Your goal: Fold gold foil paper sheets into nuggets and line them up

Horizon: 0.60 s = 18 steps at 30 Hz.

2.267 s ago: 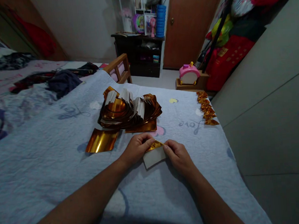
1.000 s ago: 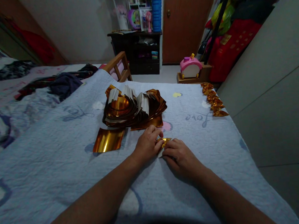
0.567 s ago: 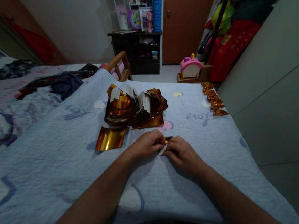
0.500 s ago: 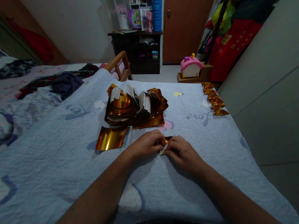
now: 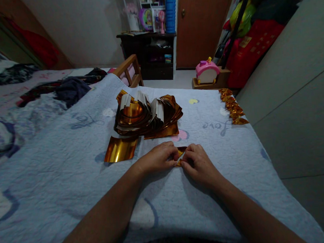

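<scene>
Between my two hands is a small sheet of gold foil paper point(image 5: 181, 150), partly folded, with its pale back showing in a narrow strip. My left hand point(image 5: 162, 155) pinches its left side, fingers curled. On the other side, my right hand point(image 5: 197, 159) grips the paper with thumb and fingers closed. Both hands rest low over the bedspread. Beyond them lies a thick stack of gold foil paper point(image 5: 133, 114), curled and fanned open. A single gold sheet point(image 5: 121, 149) lies in front of the stack, left of my hands.
A row of several folded gold pieces point(image 5: 235, 110) lies along the right edge of the pale blue bedspread point(image 5: 84, 193). Rumpled clothes point(image 5: 72, 91) lie at the left. Past the bed's far edge are a wooden chair point(image 5: 132, 66), a dark cabinet point(image 5: 149, 57) and a pink toy point(image 5: 207, 71).
The foil paper between my fingers has shifted slightly, and more of its gold face shows at the top. My hands have barely moved.
</scene>
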Each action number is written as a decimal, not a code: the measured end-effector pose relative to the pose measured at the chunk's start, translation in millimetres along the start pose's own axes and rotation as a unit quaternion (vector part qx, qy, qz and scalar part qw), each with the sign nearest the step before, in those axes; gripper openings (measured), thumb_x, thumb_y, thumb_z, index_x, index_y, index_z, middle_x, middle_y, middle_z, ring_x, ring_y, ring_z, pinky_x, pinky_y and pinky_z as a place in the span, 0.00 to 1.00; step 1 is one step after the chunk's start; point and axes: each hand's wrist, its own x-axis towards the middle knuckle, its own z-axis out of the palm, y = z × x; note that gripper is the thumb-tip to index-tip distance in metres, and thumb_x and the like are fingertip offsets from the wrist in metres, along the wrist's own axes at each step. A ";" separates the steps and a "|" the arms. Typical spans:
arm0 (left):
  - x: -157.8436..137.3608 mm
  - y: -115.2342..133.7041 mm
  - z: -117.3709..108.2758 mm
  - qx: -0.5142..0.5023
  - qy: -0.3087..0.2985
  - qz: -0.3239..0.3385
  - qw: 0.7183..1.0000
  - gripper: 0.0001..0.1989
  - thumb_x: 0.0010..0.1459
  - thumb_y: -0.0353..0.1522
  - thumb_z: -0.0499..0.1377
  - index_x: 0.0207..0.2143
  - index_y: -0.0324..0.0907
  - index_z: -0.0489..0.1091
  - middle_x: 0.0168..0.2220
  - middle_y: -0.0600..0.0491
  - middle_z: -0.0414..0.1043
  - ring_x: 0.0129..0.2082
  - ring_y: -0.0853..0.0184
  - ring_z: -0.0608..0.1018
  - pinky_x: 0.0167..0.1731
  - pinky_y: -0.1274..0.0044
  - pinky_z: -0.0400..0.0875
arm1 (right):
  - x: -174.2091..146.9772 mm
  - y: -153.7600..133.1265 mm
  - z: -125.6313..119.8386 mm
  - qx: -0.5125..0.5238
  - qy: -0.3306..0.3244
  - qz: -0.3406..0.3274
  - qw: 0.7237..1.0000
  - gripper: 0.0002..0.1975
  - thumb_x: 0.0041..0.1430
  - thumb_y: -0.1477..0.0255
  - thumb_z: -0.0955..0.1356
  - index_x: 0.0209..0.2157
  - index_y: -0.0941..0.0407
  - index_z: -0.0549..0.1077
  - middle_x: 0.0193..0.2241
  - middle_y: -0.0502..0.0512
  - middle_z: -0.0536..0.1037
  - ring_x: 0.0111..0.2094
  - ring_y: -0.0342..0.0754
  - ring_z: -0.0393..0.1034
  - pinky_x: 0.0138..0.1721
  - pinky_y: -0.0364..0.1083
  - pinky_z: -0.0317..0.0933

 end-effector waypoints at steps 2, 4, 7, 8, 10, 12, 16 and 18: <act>-0.1 -0.3 0.0 -0.001 -0.003 0.001 1.000 0.02 0.55 0.27 0.61 0.30 0.41 0.71 0.33 0.54 0.68 0.35 0.66 0.72 0.37 0.77 0.63 | 0.3 -0.1 1.1 -0.006 0.001 0.004 1.000 0.07 0.60 0.78 0.67 0.29 0.55 0.73 0.35 0.56 0.71 0.40 0.53 0.62 0.43 0.52 0.58; -0.2 0.3 -0.5 -0.001 -0.005 -0.002 1.000 0.02 0.55 0.27 0.61 0.30 0.41 0.71 0.34 0.54 0.68 0.35 0.66 0.72 0.37 0.77 0.63 | 0.6 0.0 2.5 -0.016 0.004 0.006 1.000 0.07 0.61 0.78 0.66 0.29 0.56 0.73 0.34 0.56 0.71 0.40 0.53 0.62 0.43 0.52 0.58; -1.1 2.7 -2.3 0.001 -0.010 -0.001 1.000 0.03 0.57 0.27 0.59 0.31 0.41 0.72 0.34 0.53 0.68 0.35 0.66 0.72 0.38 0.76 0.63 | 1.0 0.3 4.1 -0.033 0.008 0.008 0.999 0.07 0.60 0.78 0.67 0.28 0.56 0.72 0.33 0.57 0.71 0.39 0.53 0.62 0.42 0.52 0.58; -1.5 3.4 -2.9 0.002 -0.012 -0.001 1.000 0.03 0.57 0.27 0.58 0.31 0.41 0.72 0.34 0.53 0.68 0.36 0.66 0.72 0.38 0.76 0.64 | 1.2 0.4 4.5 -0.036 0.009 0.009 0.999 0.07 0.59 0.78 0.67 0.28 0.56 0.71 0.33 0.57 0.71 0.39 0.53 0.62 0.41 0.52 0.58; -2.0 4.5 -3.7 0.004 -0.015 -0.003 1.000 0.03 0.58 0.29 0.58 0.32 0.41 0.72 0.34 0.53 0.69 0.36 0.65 0.72 0.38 0.76 0.64 | 1.4 0.5 5.0 -0.039 0.011 0.011 0.999 0.07 0.58 0.78 0.68 0.27 0.56 0.71 0.33 0.57 0.71 0.39 0.53 0.62 0.41 0.51 0.58; -2.1 4.7 -3.9 0.004 -0.018 -0.008 1.000 0.02 0.58 0.29 0.59 0.32 0.41 0.72 0.35 0.53 0.69 0.37 0.65 0.72 0.39 0.76 0.64 | 1.6 0.7 5.5 -0.041 0.012 0.013 0.999 0.07 0.58 0.78 0.68 0.27 0.56 0.71 0.33 0.57 0.71 0.39 0.53 0.62 0.41 0.51 0.58; -1.2 4.9 -4.2 0.011 -0.026 -0.017 0.999 0.01 0.57 0.29 0.61 0.32 0.41 0.71 0.35 0.53 0.69 0.38 0.65 0.72 0.40 0.76 0.64 | 1.6 1.9 7.3 -0.049 0.017 0.015 0.999 0.07 0.58 0.78 0.68 0.27 0.56 0.71 0.33 0.57 0.71 0.39 0.53 0.62 0.41 0.51 0.57; -1.0 5.7 -4.9 0.017 -0.033 -0.020 0.999 0.01 0.57 0.29 0.61 0.33 0.41 0.71 0.36 0.53 0.68 0.39 0.65 0.72 0.40 0.76 0.64 | 1.5 2.5 8.1 -0.053 0.019 0.014 0.998 0.07 0.59 0.77 0.67 0.27 0.56 0.72 0.33 0.57 0.71 0.39 0.53 0.62 0.41 0.51 0.57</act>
